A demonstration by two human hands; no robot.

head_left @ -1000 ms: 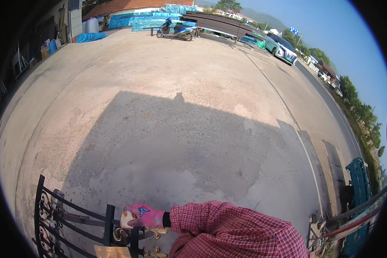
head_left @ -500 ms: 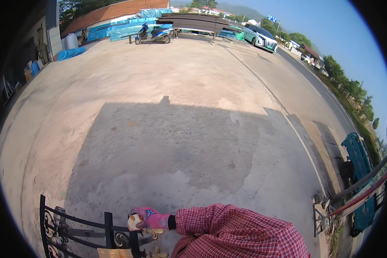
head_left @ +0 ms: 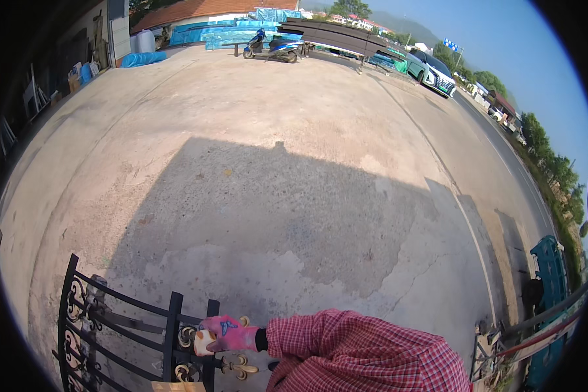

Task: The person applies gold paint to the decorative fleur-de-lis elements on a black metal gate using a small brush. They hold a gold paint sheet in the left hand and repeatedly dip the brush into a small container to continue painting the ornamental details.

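My right hand (head_left: pixel 230 334), in a pink patterned glove, reaches leftward at the bottom from a red checked sleeve (head_left: pixel 359 353). Its fingers are closed around a small rounded white thing with tan patches (head_left: pixel 204 342), whose kind I cannot make out. The hand is over a black wrought-iron panel (head_left: pixel 171 340) with curved bars, dark uprights and scrollwork. Gold-coloured ornaments (head_left: pixel 240 367) show on the panel, just below the hand. At the lower edge, a light wooden piece (head_left: pixel 176 387) lies against the ironwork. My left hand is out of view.
Concrete ground with a large shadow spreads ahead. A blue scooter (head_left: pixel 272 49) stands far off before dark stacked beams (head_left: pixel 333 36) and blue-wrapped bundles. A light-coloured car (head_left: pixel 431 72) is by the road. On the right are a teal cart (head_left: pixel 550 274) and metal bars.
The view has tilted and shifted, so the far scene moved right and the ironwork rose, showing more of it. My right hand stays at the panel, still gripping the white-and-tan thing.
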